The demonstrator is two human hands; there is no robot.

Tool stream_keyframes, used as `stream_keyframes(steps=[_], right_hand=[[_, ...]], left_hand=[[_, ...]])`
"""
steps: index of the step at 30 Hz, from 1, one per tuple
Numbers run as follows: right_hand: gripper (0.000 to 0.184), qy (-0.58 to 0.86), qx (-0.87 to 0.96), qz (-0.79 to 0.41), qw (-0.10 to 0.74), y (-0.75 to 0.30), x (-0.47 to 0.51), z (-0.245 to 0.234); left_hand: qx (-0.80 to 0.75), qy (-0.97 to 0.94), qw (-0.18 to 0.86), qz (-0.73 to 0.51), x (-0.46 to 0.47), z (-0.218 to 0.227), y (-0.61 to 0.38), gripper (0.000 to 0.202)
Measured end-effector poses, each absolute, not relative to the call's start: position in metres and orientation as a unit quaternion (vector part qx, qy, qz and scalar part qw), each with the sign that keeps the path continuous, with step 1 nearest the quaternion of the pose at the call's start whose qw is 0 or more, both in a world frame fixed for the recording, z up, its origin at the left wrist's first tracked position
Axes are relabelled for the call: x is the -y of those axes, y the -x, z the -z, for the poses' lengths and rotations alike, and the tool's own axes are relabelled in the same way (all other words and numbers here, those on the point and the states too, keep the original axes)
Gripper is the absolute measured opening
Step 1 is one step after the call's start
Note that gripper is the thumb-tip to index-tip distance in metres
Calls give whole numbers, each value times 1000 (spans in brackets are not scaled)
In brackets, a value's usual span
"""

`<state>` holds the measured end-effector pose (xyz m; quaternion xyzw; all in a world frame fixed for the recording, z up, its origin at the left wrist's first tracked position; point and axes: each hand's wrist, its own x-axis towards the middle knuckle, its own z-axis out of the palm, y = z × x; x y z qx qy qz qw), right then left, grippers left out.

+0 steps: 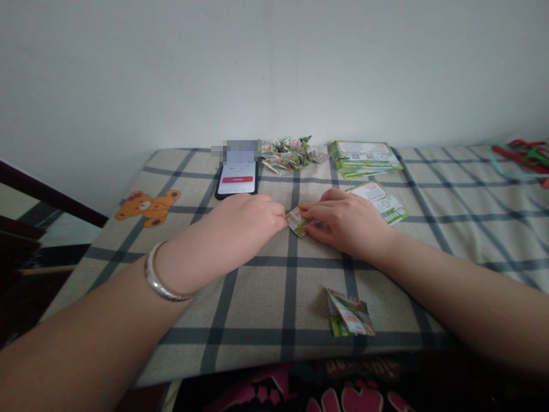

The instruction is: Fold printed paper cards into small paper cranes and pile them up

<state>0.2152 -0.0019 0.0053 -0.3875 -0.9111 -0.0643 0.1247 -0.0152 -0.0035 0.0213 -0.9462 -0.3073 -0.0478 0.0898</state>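
Note:
Between my two hands a small piece of folded printed paper [297,222] lies on the checked cloth. My left hand [253,217], with a silver bangle at its wrist, has its fingers curled together, the tips at the paper's left edge. From the other side, the fingers and thumb of my right hand [338,220] press on the paper and cover part of it. A flat green and white printed sheet [384,201] shows partly from behind my right hand. Closer to me sits another folded paper piece [350,313], creased and slightly raised.
A phone [237,178] with a lit screen stands beyond my left hand. Several folded paper pieces [289,154] are heaped by the wall, beside a stack of printed sheets [364,157]. Red and green items [525,155] lie far right. A bear picture [148,208] is at left.

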Motion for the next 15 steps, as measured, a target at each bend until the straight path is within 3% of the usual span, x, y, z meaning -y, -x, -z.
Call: stream_keyframes(steps=[8,15], right_hand=[[25,394,909,54,124,-215,2,-5],[18,374,918,36,130,-220,-5,-8]], left_hand=[[323,940,113,-5,10,-29,12,24],[311,939,144,21,11,-17,5,24]])
